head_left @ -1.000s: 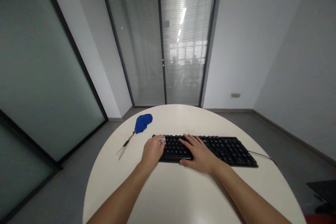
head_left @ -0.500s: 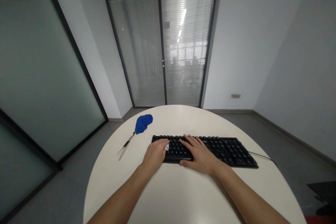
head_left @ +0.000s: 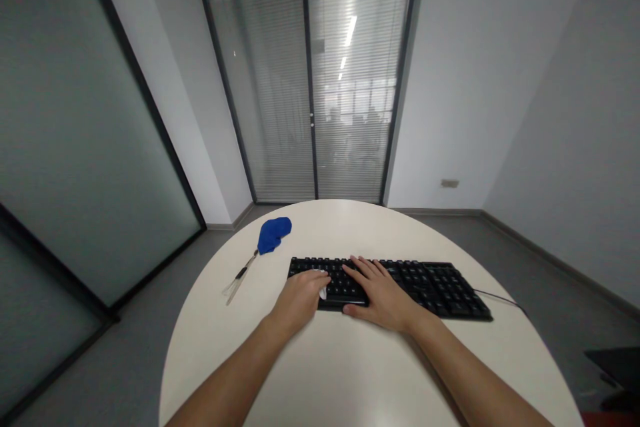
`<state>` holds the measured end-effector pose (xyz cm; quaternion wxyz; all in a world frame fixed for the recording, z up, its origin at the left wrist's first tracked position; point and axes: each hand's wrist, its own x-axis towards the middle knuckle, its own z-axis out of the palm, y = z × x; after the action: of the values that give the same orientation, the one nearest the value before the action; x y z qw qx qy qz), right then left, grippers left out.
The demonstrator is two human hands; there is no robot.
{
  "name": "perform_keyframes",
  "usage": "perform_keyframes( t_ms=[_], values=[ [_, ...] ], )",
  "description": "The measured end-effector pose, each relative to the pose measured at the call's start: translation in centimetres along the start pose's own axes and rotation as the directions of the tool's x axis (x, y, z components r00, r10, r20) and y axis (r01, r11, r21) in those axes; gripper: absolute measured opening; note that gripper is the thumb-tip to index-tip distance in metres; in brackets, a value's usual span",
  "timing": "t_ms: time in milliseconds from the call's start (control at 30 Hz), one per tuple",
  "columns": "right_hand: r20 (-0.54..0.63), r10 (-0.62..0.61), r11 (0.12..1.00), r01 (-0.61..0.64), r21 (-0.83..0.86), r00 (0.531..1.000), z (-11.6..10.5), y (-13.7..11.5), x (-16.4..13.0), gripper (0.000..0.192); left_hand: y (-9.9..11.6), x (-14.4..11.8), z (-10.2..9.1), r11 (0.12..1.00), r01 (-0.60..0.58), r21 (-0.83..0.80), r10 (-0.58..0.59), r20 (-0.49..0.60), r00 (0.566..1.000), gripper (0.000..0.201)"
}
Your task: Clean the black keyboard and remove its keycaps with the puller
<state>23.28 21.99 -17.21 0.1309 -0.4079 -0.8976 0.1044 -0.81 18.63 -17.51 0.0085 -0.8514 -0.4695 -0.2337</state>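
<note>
A black keyboard (head_left: pixel 440 287) lies across the table in front of me, its cable leaving at the right end. My left hand (head_left: pixel 300 293) is closed over the keyboard's left end, with a small white wipe or piece of tissue (head_left: pixel 323 293) showing under its fingers against the keys. Most of that white piece is hidden by the hand. My right hand (head_left: pixel 380 293) rests flat on the middle of the keyboard, fingers spread, the thumb at the front edge; nothing is held in it.
On the round cream table (head_left: pixel 340 373), a blue cloth-like item (head_left: pixel 273 234) with a pale cord or strap (head_left: pixel 239 277) lies to the left beyond my left hand. The keyboard cable (head_left: pixel 500 297) runs over the table's right edge. A glass door with blinds (head_left: pixel 350 93) stands behind.
My left hand has shifted slightly to the right over the keys with the white piece. My right hand stays in place on the keyboard.
</note>
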Motion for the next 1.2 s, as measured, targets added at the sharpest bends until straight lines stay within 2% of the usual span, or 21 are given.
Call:
perform_keyframes(
  t_ms=[167,367,500,600,667,733,800,900,967,1033,1200],
  values=[
    [-0.003,-0.009,1.000,0.009,0.006,1.000,0.3,0.3,0.0,0.092,0.9,0.0,-0.5,0.998,-0.068,-0.019,0.069,0.048,0.996,0.054],
    [0.007,-0.002,1.000,0.002,-0.019,1.000,0.2,0.3,-0.1,0.093,1.0,-0.2,-0.8,0.994,-0.062,-0.094,0.067,0.061,0.996,0.052],
    [0.011,0.000,0.999,0.000,-0.036,1.000,0.0,0.1,-0.1,0.092,1.7,-0.4,-0.6,0.973,-0.144,-0.179,0.159,0.071,0.985,0.047],
    [0.014,0.002,0.999,-0.001,-0.045,1.000,-0.1,0.1,-0.1,0.090,2.6,-0.2,-0.4,0.936,-0.260,-0.238,0.277,0.040,0.960,0.045],
    [0.007,-0.003,0.999,0.003,-0.043,1.000,-0.1,0.1,-0.1,0.089,2.6,0.1,-0.3,0.926,-0.296,-0.232,0.295,-0.040,0.955,0.046],
    [0.005,-0.007,0.999,0.007,-0.037,1.000,-0.1,0.1,-0.2,0.090,1.8,0.4,-0.2,0.959,-0.225,-0.175,0.200,-0.146,0.969,0.049],
    [0.013,-0.005,0.999,0.005,-0.034,1.000,-0.2,0.0,-0.2,0.092,0.6,0.6,-0.2,0.991,-0.057,-0.121,0.030,-0.219,0.975,0.053],
    [0.021,0.002,0.999,-0.001,-0.042,1.000,-0.2,-0.1,-0.2,0.092,-0.8,0.8,0.0,0.976,0.194,-0.098,-0.212,-0.231,0.950,0.053],
    [0.015,-0.001,0.999,0.002,-0.049,1.000,-0.2,-0.1,-0.2,0.093,-0.9,1.0,0.2,0.954,0.277,-0.117,-0.296,-0.196,0.935,0.051],
    [0.011,-0.007,0.998,0.008,-0.057,1.000,-0.1,0.0,-0.1,0.094,-0.3,1.2,0.4,0.951,0.276,-0.138,-0.295,-0.149,0.944,0.051],
    [0.008,-0.006,0.998,0.006,-0.060,1.000,0.0,-0.1,0.0,0.094,1.6,1.5,1.1,0.989,0.124,-0.082,-0.130,-0.074,0.989,0.052]
  ],
)
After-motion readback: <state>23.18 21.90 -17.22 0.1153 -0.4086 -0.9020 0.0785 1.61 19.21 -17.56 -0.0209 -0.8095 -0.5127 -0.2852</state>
